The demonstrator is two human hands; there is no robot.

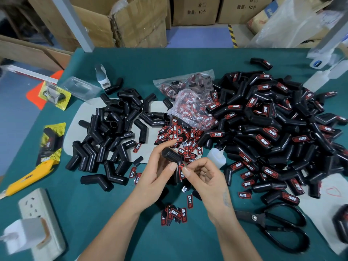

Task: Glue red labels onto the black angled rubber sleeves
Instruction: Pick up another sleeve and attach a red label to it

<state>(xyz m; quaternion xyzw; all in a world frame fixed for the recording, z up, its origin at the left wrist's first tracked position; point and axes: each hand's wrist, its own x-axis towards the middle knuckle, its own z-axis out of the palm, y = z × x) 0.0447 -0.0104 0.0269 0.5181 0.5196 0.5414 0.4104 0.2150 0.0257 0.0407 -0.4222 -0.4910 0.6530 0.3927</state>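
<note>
Head view. A black angled rubber sleeve (172,162) is gripped in the left hand (156,171) above the green table (188,59), the thumb laid on its bend. A red label (182,171) is pressed against the sleeve's lower leg by the thumb and forefinger of the right hand (205,176), the remaining fingers being curled. Loose labels (177,134) are scattered just beyond the hands, and a smaller cluster (174,213) is seen between the forearms. A small glue bottle (216,156) is lying just right of the held sleeve. Unlabelled sleeves (111,129) are heaped at the left; labelled sleeves (273,129) are heaped at the right. Bags of labels (192,102) are placed between the two heaps. Black scissors (278,225) are lying at lower right, a yellow knife (28,178) at the left edge.
</note>
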